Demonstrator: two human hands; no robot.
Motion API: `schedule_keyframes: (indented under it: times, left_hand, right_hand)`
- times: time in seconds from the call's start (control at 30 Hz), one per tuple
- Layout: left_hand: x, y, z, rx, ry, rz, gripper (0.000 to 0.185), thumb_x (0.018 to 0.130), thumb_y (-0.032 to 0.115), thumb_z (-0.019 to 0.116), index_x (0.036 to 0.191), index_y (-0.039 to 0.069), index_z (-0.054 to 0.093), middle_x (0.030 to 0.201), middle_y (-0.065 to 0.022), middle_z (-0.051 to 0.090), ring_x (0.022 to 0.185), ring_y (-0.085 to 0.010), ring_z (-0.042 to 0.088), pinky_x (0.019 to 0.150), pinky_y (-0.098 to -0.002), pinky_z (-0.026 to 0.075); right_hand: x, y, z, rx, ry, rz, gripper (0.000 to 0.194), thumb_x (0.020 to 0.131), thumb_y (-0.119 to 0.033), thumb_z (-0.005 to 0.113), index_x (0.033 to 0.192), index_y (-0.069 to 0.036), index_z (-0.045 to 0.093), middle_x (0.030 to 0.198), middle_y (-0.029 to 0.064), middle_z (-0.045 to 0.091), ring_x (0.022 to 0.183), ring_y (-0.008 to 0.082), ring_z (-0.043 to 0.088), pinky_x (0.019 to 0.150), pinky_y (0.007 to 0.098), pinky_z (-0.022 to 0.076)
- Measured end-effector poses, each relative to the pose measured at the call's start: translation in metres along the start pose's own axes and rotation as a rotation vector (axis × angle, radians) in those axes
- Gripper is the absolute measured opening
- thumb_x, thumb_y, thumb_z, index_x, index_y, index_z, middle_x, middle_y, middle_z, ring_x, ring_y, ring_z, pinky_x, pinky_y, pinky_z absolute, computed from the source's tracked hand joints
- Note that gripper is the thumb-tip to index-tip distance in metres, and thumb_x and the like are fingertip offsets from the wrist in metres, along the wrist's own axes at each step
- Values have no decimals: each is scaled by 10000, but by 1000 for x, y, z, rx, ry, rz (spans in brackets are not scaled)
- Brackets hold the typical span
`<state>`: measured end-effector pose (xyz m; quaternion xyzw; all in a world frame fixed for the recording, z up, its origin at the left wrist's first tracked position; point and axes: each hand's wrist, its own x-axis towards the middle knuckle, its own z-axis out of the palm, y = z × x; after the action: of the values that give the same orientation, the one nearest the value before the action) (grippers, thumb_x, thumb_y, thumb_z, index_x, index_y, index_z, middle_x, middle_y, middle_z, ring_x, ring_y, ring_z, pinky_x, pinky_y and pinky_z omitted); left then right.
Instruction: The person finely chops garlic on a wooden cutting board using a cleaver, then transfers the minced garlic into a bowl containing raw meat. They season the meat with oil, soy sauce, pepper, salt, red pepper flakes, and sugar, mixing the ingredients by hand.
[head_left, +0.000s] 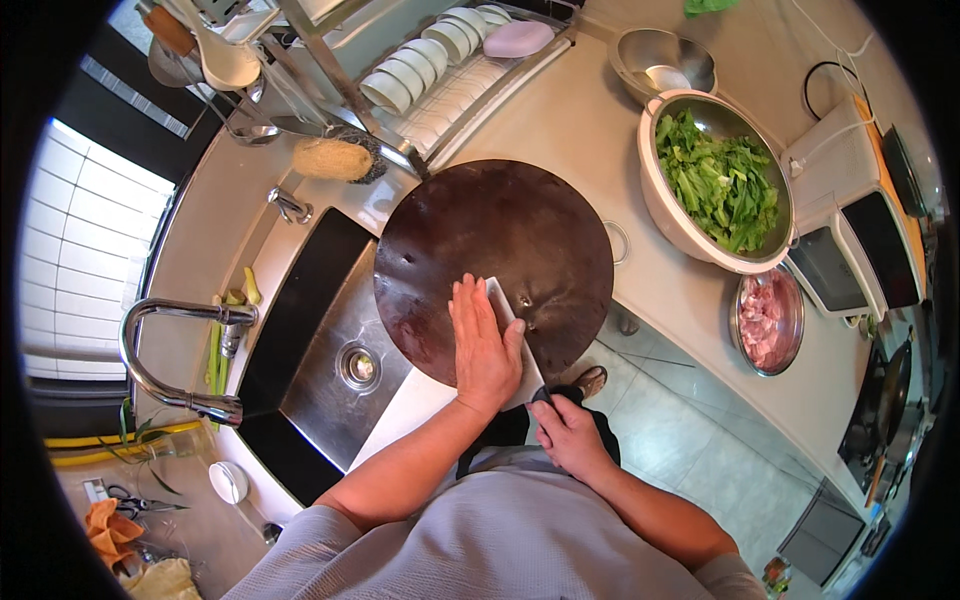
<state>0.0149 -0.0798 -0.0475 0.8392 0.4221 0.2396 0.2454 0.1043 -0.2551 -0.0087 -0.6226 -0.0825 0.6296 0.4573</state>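
A round dark wooden chopping board (487, 225) lies before me, partly over the sink. My right hand (564, 433) grips the black handle of a cleaver (529, 367), whose broad pale blade reaches onto the board's near part. Flat, with fingers stretched away from me, my left hand (486, 341) rests against the blade's left side and covers part of it. I cannot tell whether anything lies beneath that palm. The visible board surface looks wet, with a few dents.
Left is a steel sink (330, 375) with a chrome faucet (180, 307). To the right stand a colander of chopped greens (716, 180), a bowl of cut raw meat (769, 319) and a steel bowl (660, 64). A dish rack (465, 90) holds white bowls behind the board.
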Motion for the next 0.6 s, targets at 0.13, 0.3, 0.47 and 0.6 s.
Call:
schedule_keyframes:
  times: [0.13, 0.3, 0.47, 0.6]
  left_hand:
    - [1, 9, -2, 103, -7, 42, 672, 1082, 184, 620, 1660, -55, 376, 1760, -336, 289, 1658, -541, 213, 1356, -624, 145]
    - [14, 78, 22, 15, -45, 206, 567, 1145, 213, 491, 1641, -52, 424, 1764, -307, 313, 1646, -523, 259, 1348, -635, 148]
    - [25, 196, 87, -266, -126, 453, 516, 1127, 175, 536, 1579, -69, 486, 1745, -323, 342, 1624, -507, 324, 1341, -582, 228]
    - [26, 292, 145, -436, -302, 650, 474, 1064, 95, 636, 1528, 13, 582, 1723, -283, 415, 1609, -488, 383, 1338, -580, 266]
  right_hand:
    - [1, 6, -7, 67, -106, 32, 310, 1164, -381, 622, 1194, -84, 704, 727, -29, 559, 507, 52, 431, 439, 247, 334]
    - [-33, 1, -61, 91, -52, -122, 369, 1181, -405, 586, 1270, -69, 710, 754, -32, 578, 558, 47, 461, 491, 245, 374]
    - [-116, -20, -138, 217, 244, -102, 363, 1181, -368, 580, 1318, -52, 693, 759, -10, 566, 562, 73, 472, 481, 255, 390]
    - [-174, -35, -191, 491, 459, -91, 369, 1168, -385, 609, 1317, -59, 695, 755, 11, 562, 506, 91, 447, 445, 270, 377]
